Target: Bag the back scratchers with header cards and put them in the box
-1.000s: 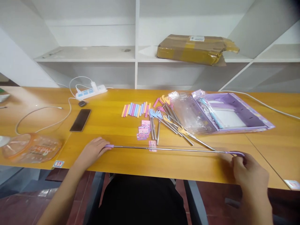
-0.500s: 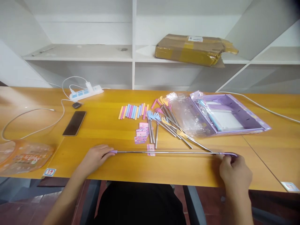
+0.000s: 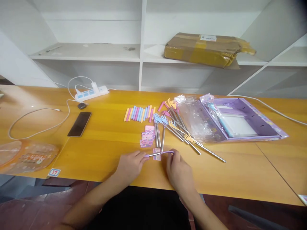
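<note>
Both forearms come in low, left from eight o'clock, right from five. My left hand (image 3: 129, 166) has its fingers pinched on the grip of one purple back scratcher (image 3: 155, 154); right hand (image 3: 179, 171) has fingers curled round its head end. Short steel rod between, across one loose card (image 3: 157, 158) on the tabletop (image 3: 107, 127). From there: card pile (image 3: 147, 137), eleven o'clock, overlapping, count unclear; coloured handles (image 3: 140, 114), eleven, farther, at least ten; several other scratchers (image 3: 172, 125), one o'clock; one open purple box (image 3: 254, 138), two; one phone (image 3: 79, 124), ten.
</note>
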Demonstrator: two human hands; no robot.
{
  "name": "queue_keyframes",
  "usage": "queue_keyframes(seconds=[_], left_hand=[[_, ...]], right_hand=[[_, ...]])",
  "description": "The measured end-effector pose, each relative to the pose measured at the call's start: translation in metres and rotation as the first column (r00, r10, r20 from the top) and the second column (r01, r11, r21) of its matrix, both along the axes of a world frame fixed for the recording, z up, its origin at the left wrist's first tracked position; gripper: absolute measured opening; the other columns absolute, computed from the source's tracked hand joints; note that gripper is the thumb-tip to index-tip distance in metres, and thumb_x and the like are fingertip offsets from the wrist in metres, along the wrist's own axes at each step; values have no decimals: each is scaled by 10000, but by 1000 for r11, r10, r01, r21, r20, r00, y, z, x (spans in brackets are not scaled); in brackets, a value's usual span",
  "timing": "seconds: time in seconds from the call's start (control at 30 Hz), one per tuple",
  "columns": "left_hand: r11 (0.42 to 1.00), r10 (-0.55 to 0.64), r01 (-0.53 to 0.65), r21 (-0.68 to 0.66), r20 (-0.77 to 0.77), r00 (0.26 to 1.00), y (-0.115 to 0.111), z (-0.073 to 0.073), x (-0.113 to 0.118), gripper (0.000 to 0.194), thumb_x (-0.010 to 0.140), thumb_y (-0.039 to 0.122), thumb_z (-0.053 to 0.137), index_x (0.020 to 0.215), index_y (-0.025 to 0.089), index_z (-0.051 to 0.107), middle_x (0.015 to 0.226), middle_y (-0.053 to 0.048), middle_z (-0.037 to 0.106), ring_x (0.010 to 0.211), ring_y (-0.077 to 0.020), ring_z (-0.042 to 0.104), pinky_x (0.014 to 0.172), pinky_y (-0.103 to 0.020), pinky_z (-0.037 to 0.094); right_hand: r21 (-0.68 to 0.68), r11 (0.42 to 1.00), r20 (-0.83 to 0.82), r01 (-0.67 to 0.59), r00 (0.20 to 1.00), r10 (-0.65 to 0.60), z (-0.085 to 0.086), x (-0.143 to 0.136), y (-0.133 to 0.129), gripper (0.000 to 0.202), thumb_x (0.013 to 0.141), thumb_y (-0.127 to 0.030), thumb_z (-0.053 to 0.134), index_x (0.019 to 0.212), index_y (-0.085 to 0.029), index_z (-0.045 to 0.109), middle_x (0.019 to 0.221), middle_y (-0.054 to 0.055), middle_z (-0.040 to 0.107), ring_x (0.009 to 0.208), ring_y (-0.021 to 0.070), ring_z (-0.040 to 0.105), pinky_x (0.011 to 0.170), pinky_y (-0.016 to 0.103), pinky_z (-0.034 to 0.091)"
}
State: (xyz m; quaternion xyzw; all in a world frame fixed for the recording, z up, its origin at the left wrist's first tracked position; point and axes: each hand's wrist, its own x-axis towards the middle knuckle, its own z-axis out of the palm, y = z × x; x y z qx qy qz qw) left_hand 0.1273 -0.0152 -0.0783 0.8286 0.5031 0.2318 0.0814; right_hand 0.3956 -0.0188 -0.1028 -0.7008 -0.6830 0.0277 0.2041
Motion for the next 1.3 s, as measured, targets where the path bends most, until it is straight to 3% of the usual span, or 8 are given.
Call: queue_keyframes(seconds=[0.1, 0.2, 0.57, 0.83, 1.0, 1.3], left_hand=[[1000, -9, 9, -5, -40, 999, 5, -7, -5, 401, 1150, 460, 452, 1091, 245, 785, 889, -31, 794, 757, -171, 728, 631, -282, 465], [998, -56, 55, -40, -32, 998, 9, -12, -17, 374, 1150, 446, 459, 1122, 240, 770, 932, -24, 798, 809, -173, 739, 681, -278, 486], [984, -129, 125, -131, -27, 991, 12, -12, -15, 386, 1155, 433, 428, 1182, 249, 766, 1048, -47, 806, 897, -195, 756, 787, -295, 557], [980, -136, 127, -156, -48, 989, 13, -6, -14, 365, 1155, 411, 429, 1155, 251, 757, 1004, -33, 790, 886, -189, 747, 772, -288, 549], [978, -204, 199, -61, -99, 974, 7, -14, -16, 401, 1168, 394, 389, 1119, 216, 746, 920, -47, 765, 799, -181, 720, 703, -289, 525], [977, -205, 211, 15, -190, 960, 3, -11, -2, 408, 1181, 378, 350, 1073, 217, 709, 830, -22, 745, 677, -155, 683, 569, -289, 436]], right_hand=[[12, 990, 7, -138, 990, 138, -9, -25, -8, 367, 1131, -335, 332, 1183, -141, 639, 800, 96, 742, 576, 190, 652, 545, 281, 322], [30, 976, -75, -214, 973, 216, -8, -19, -5, 338, 1128, -335, 343, 1158, -174, 639, 885, 93, 782, 636, 206, 704, 583, 285, 381], [-55, 962, -280, -267, 929, 242, 1, -2, 7, 318, 1041, -232, 386, 1187, -217, 668, 920, 55, 793, 795, 230, 749, 729, 301, 484], [-70, 972, -248, -224, 948, 201, 1, -6, 8, 274, 970, -229, 448, 1093, -211, 692, 825, 40, 768, 701, 219, 708, 657, 283, 416], [-74, 988, -155, -133, 981, 120, 0, -10, 5, 187, 970, -245, 487, 963, -216, 671, 754, 30, 746, 622, 197, 671, 593, 268, 321], [-44, 992, -210, -117, 972, 105, 3, 3, 3, 242, 952, -286, 479, 921, -230, 712, 699, 24, 719, 575, 186, 631, 581, 268, 328]])
